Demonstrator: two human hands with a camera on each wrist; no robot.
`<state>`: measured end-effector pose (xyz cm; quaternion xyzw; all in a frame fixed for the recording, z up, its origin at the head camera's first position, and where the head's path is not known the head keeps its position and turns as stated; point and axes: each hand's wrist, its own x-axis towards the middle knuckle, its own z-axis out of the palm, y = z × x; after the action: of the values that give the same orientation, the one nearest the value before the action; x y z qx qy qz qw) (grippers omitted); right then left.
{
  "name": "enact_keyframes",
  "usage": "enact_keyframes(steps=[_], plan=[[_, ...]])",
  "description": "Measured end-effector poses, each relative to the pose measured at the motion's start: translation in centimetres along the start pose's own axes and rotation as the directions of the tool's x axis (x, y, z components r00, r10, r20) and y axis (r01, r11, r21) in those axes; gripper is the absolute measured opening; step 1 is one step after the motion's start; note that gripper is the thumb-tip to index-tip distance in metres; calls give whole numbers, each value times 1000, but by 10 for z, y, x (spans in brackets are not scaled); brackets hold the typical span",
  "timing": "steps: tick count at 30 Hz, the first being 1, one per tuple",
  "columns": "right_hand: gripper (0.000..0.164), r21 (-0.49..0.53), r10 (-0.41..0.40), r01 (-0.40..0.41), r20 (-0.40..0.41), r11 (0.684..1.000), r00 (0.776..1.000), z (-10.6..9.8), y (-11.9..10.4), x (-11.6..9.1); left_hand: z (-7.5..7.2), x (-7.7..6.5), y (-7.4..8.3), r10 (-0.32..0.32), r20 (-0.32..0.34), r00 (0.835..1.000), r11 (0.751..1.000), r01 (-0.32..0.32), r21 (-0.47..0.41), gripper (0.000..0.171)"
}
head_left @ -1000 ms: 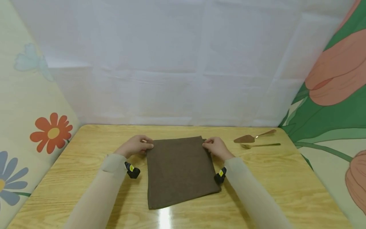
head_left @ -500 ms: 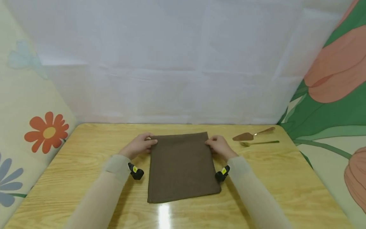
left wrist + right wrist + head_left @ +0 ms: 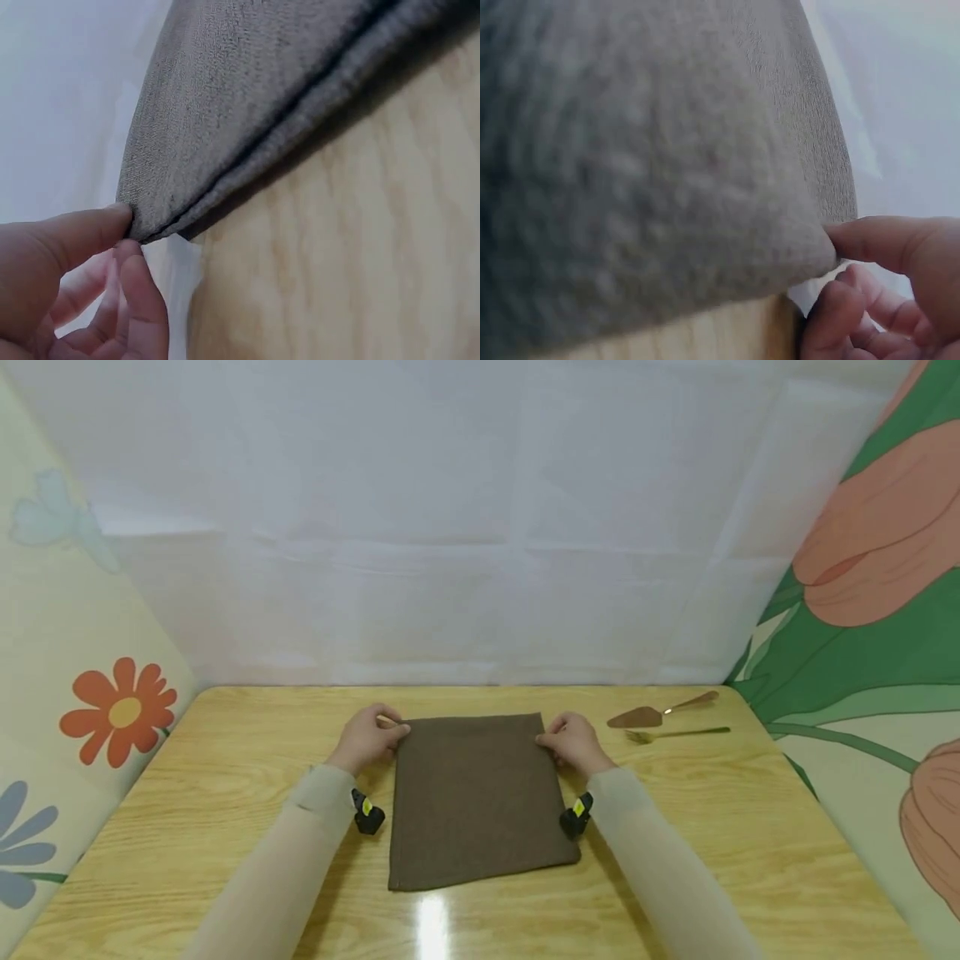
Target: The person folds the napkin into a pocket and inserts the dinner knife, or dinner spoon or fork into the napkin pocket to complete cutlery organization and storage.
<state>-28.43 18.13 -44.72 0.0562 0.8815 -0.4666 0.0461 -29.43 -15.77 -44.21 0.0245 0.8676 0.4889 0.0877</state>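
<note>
A brown cloth napkin (image 3: 480,802), folded into a rough square, lies on the wooden table in front of me. My left hand (image 3: 367,739) pinches its far left corner between thumb and fingers. In the left wrist view, stacked layers of the napkin (image 3: 217,112) show along the side edge, and that corner is lifted at the fingertips. At the far right corner, my right hand (image 3: 576,743) holds the cloth the same way. Up close in the right wrist view, the thumb (image 3: 877,240) presses on top of the napkin (image 3: 667,172) with curled fingers below.
To the right of the napkin lie a copper-coloured cake server (image 3: 636,718) and, just nearer, a thin fork (image 3: 682,733). The wooden table (image 3: 750,860) ends at a white sheet (image 3: 375,610) behind. Flower-printed panels flank both sides.
The napkin has shifted slightly away from me, with both hands on its far corners. An under layer that stuck out at the far right is now covered. The left hand sits slightly farther right.
</note>
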Motion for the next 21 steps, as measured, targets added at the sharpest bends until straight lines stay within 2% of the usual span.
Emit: enact_keyframes(steps=[3,6,9,12,16,18,21], plan=[[17,-6,-11,11,9,1000,1000,-2,0,-2,-2,1,-2,8,-45,999,1000,-8,-12,22],[11,4,-32,32,55,999,998,-6,0,-6,-3,2,-4,18,-52,998,1000,-19,-21,15],[8,5,-57,57,129,998,990,-10,2,-11,-3,2,-5,25,-43,999,999,-27,-35,13],[13,-7,-86,89,190,996,978,-15,6,-14,-2,-2,-4,26,-10,1000,998,-26,-53,20],[16,-11,-94,99,216,995,972,-20,10,-17,0,-7,-1,32,27,999,997,-30,-67,26],[16,-9,-87,91,212,996,973,-22,11,-18,0,-8,0,48,25,999,998,-47,-50,26],[16,-2,-82,84,196,996,977,-24,12,-19,-1,-9,1,111,10,994,993,-111,47,26]])
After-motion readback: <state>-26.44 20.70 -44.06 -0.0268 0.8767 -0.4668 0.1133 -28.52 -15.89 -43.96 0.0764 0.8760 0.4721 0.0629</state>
